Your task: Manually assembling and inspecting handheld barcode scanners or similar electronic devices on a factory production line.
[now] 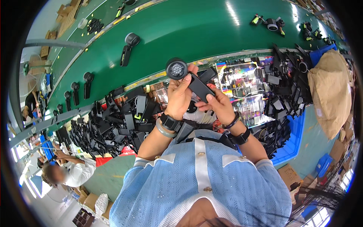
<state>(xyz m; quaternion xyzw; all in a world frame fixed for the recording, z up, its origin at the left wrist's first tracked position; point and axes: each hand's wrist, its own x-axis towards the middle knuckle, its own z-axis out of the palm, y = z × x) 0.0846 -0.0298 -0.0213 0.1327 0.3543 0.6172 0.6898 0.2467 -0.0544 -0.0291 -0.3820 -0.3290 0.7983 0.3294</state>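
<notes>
Both my hands hold a black handheld fan with a round grilled head and a flat handle [200, 88], tilted in front of my chest. My left hand [179, 97] is closed around its neck, just below the head, thumb on top. The fingers of my right hand [222, 107] grip the lower end of the handle. Beneath my hands lie a printed colour sheet [242, 89] under shiny clear plastic and loose black parts. A pile of black plastic pieces [109, 128] spreads to the left of my arms.
Beyond the work edge runs a green conveyor belt [162, 36] carrying similar fans, one of them a black fan [129, 48]. To the right are more black parts [281, 81], a blue bin [293, 143] and a brown sack [330, 92]. A co-worker [72, 170] works at the left.
</notes>
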